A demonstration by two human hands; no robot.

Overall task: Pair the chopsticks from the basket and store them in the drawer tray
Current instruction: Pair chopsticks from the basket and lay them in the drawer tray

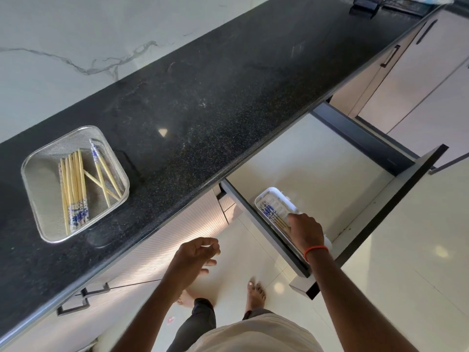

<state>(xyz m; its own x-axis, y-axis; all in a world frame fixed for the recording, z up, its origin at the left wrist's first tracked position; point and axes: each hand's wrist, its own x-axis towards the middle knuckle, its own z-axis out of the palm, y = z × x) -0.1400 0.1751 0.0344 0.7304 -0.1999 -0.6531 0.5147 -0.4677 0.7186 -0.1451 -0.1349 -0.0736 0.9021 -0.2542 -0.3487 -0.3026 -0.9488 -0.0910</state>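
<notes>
On the black speckled desk (215, 110), toward its left end, stands a square wire-mesh basket (43, 186). It holds the loose chopsticks (74, 189), pale wood with blue-and-white patterned ends. Most lie bundled side by side along the basket's middle, and a few lie crossed at an angle toward its right wall.

Below the desk edge on the right, a drawer (317, 161) is pulled wide open, with a pale floor and dark sides. A white slotted tray (272, 193) lies against the drawer's left wall, near its front. Inside it a small group of stored chopsticks (272, 214) lies lengthwise, patterned ends pointing toward the back of the drawer.

Of the two hands, the right hand (305, 231) is down over the near end of the tray, back upward, covering the plain tips of the stored chopsticks. One fingertip touches them, but the other fingers are hidden beneath the hand, so I cannot tell whether it grips them or only rests there. A red band (316, 250) circles that wrist.

The left hand (193, 257) hangs in the air in front of the ribbed cabinet door (177, 240), between basket and drawer, fingers loosely curled and holding nothing
</notes>
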